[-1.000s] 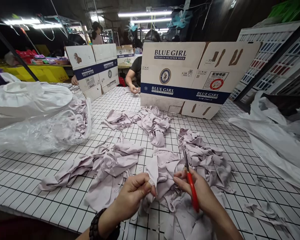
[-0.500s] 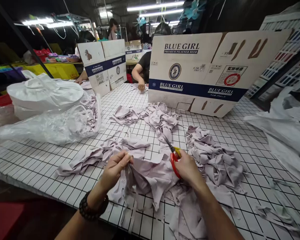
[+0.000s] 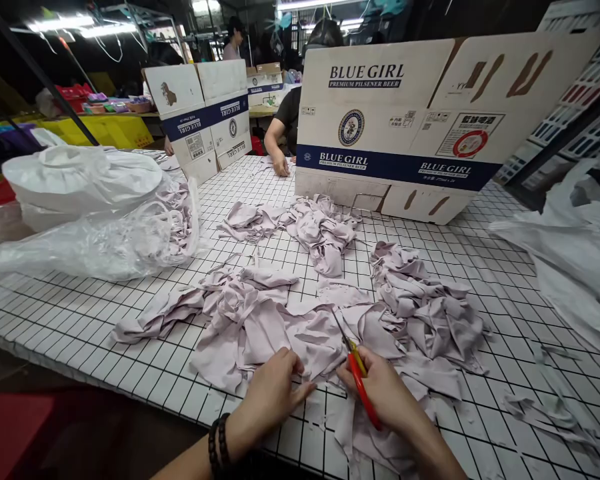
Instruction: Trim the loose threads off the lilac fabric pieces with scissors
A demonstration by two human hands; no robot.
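Scissors (image 3: 364, 387) with red and yellow handles are in my right hand (image 3: 383, 393), their blades pointing up and to the left over the cloth. My left hand (image 3: 275, 390), wearing a dark beaded bracelet (image 3: 219, 441), rests at the near edge of a pale lilac cloth piece (image 3: 265, 327). Its thumb and forefinger are apart; its other fingers are partly hidden. The piece lies spread on the table, overlapping other crumpled lilac cloth. More of this cloth is heaped to the right (image 3: 425, 307) and farther back (image 3: 320, 230).
Cardboard beer cartons stand at the back, one large (image 3: 380, 127) and one smaller (image 3: 205, 117). White sacks and a clear plastic bag (image 3: 100, 240) lie left; white plastic (image 3: 570, 247) lies right. Across the grid-patterned table (image 3: 95, 347), another person's hand (image 3: 280, 165) works. Scraps (image 3: 545, 413) lie at right.
My left hand has let go of the cloth it pinched and moved right and nearer to me. The cloth now lies flatter. My right hand moved slightly nearer with the scissors.
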